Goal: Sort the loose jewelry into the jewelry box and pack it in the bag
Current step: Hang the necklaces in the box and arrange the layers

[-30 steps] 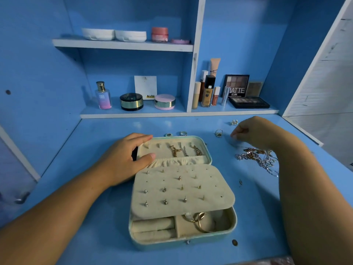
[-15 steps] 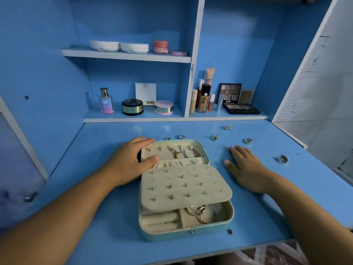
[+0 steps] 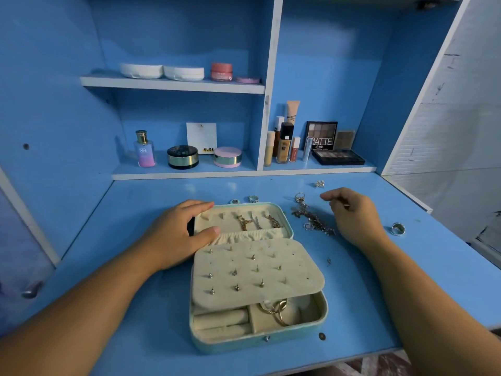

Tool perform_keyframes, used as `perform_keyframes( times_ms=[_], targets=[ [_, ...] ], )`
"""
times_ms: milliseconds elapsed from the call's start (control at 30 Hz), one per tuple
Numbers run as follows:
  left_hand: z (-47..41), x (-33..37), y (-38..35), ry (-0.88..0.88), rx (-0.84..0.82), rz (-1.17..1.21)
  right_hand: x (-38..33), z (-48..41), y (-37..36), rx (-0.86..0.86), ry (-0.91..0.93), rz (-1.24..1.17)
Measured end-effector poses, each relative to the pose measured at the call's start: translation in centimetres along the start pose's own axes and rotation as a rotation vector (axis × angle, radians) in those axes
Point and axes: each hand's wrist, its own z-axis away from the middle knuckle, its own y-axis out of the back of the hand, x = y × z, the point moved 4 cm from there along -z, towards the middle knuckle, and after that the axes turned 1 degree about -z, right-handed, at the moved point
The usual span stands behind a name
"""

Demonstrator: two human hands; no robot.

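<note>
Head view: I see left hand [image 3: 179,234] at left side of jewelry box [image 3: 238,344]. Grip grasping corner of open lid, fingers over top edge, thumb inside. Box sits open in middle of blue surface [image 3: 108,267]. Right hand [image 3: 355,215] hangs just beside chain pile [image 3: 311,219], fingers curled, thumb and fingertip together. Can't tell if grip has anything. Silver ring [image 3: 398,228] lies near, to its right.

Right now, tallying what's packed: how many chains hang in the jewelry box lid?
3, side by side in the lid: left gold chain, middle silver chain, right gold chain. The left hand covers the lid's left edge, possibly hiding more.
</note>
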Motion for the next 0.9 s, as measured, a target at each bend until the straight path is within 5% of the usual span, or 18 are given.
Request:
perform_keyframes(
  times_ms=[167, 400, 700, 900],
  targets=[
    [0.1, 0.0, 0.0, 0.002, -0.002, -0.003, 0.6, 0.1, -0.7, -0.148, 0.051, 0.348],
    [0.1, 0.3, 0.1, 0.007, 0.007, -0.013, -0.2, 0.3, -1.6, -0.140, 0.075, 0.353],
    [0.0, 0.2, 0.1, 0.006, 0.006, 0.000, -0.5, 0.1, -0.4, -0.007, -0.077, -0.135],
    [-0.1, 0.0, 0.1, -0.002, -0.005, -0.003, -2.3, -2.2, 0.6, -0.119, -0.081, -0.207]
  ],
)
